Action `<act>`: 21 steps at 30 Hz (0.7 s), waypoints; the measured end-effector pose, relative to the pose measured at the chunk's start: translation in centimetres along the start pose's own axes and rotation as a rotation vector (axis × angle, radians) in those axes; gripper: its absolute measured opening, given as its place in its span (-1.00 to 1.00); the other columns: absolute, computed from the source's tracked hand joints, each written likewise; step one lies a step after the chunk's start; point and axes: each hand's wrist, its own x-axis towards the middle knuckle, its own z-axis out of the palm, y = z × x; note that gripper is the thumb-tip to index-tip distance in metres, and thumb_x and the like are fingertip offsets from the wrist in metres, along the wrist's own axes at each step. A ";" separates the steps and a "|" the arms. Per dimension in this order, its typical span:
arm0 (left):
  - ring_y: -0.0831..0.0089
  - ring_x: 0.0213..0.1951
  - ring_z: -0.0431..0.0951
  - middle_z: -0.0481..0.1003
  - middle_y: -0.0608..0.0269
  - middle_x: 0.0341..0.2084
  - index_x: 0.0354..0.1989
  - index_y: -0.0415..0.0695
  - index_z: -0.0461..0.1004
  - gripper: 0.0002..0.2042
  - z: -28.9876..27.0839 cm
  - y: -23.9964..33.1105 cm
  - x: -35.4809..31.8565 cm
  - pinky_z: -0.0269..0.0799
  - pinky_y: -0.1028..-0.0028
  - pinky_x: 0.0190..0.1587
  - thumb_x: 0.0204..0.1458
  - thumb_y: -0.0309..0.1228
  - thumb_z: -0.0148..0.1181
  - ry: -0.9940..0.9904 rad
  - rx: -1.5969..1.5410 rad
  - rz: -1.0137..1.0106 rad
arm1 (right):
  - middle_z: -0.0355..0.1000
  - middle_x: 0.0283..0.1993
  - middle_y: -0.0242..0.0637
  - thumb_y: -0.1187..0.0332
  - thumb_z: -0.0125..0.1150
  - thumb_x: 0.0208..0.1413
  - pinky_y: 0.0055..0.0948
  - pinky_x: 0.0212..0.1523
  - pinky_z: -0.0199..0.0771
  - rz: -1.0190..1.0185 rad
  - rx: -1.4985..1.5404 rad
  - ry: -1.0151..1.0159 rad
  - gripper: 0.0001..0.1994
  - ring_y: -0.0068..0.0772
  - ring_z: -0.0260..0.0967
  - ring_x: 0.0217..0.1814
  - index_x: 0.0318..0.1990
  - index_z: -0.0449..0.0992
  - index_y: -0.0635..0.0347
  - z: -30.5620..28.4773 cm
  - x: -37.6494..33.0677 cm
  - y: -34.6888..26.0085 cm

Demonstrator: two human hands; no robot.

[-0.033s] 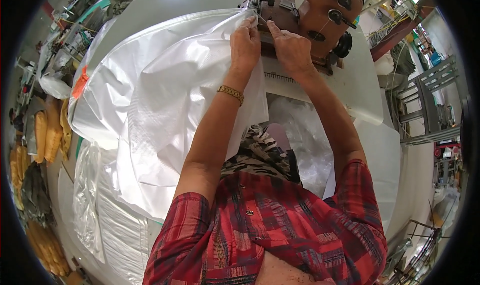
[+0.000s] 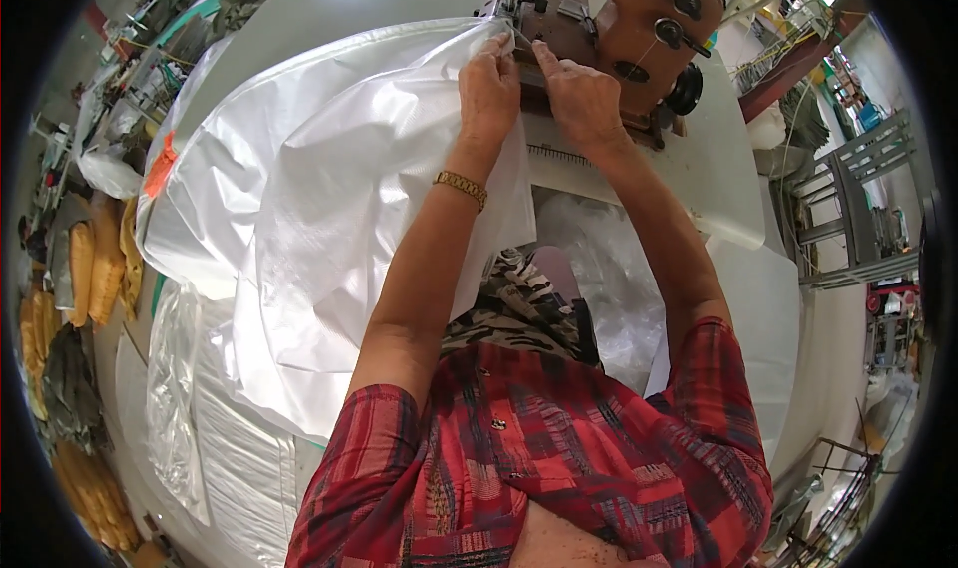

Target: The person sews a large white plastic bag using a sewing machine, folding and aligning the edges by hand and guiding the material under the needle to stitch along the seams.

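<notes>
A large sheet of shiny white woven fabric [image 2: 329, 184] spreads over the sewing table and hangs down its near side. Its hemmed far edge runs to the needle area of a brown sewing machine [image 2: 649, 24]. My left hand [image 2: 489, 94], below a gold watch band, is closed on the fabric corner just before the presser foot [image 2: 510, 4]. My right hand [image 2: 581, 99] lies beside it at the machine bed, forefinger reaching toward the foot, other fingers curled. A thin strand seems to run between the fingertips; what the right fingers hold is too small to make out.
The pale table [image 2: 699, 184] carries a ruler strip [image 2: 559, 155] near the machine. Clear plastic sheeting [image 2: 599, 259] lies by my lap. Yellow-brown bundles [image 2: 105, 259] and piled material stand at left; a grey metal rack [image 2: 853, 209] stands at right.
</notes>
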 end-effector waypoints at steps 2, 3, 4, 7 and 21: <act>-0.01 -0.30 0.61 0.56 -0.22 -0.33 -0.01 -0.32 0.50 -0.70 -0.1 0.5 -0.1 0.49 0.22 -0.17 0.09 -0.54 0.04 -0.037 -0.042 -0.072 | 0.49 -0.44 -0.32 0.43 0.06 0.07 -0.33 -0.48 0.51 0.009 -0.016 0.014 -0.52 -0.30 0.53 -0.43 0.21 0.41 0.07 0.8 -0.5 0.0; -0.01 -0.30 0.61 0.56 -0.22 -0.33 -0.01 -0.32 0.50 -0.70 -0.3 0.5 -0.1 0.49 0.22 -0.17 0.09 -0.54 0.04 -0.035 -0.041 -0.071 | 0.49 -0.44 -0.35 0.43 0.05 0.09 -0.34 -0.49 0.50 0.013 -0.025 0.028 -0.53 -0.31 0.53 -0.42 0.21 0.41 0.00 0.9 -0.4 -0.2; 0.01 -0.32 0.61 0.56 -0.22 -0.35 0.00 -0.31 0.50 -0.70 -0.4 0.5 -0.1 0.49 0.23 -0.19 0.09 -0.54 0.04 -0.047 -0.044 -0.085 | 0.49 -0.44 -0.35 0.43 0.05 0.09 -0.34 -0.49 0.50 0.011 -0.025 0.031 -0.53 -0.31 0.53 -0.42 0.21 0.41 0.00 0.7 -0.4 -0.3; 0.04 -0.37 0.61 0.56 -0.20 -0.39 0.00 -0.31 0.50 -0.70 -0.4 0.5 0.0 0.48 0.24 -0.23 0.09 -0.53 0.05 -0.041 -0.045 -0.078 | 0.49 -0.44 -0.34 0.43 0.05 0.10 -0.33 -0.48 0.50 0.057 -0.032 -0.022 -0.53 -0.30 0.53 -0.42 0.22 0.40 0.01 0.1 -0.6 -0.8; 0.45 -0.60 0.46 0.49 -0.06 -0.64 0.05 -0.32 0.49 -0.67 -0.2 0.2 0.0 0.40 0.38 -0.43 0.11 -0.53 0.03 -0.024 -0.072 -0.023 | 0.49 -0.45 -0.32 0.42 0.07 0.11 -0.33 -0.49 0.50 0.044 0.004 -0.005 -0.55 -0.29 0.53 -0.44 0.21 0.42 0.05 0.1 -0.4 -0.3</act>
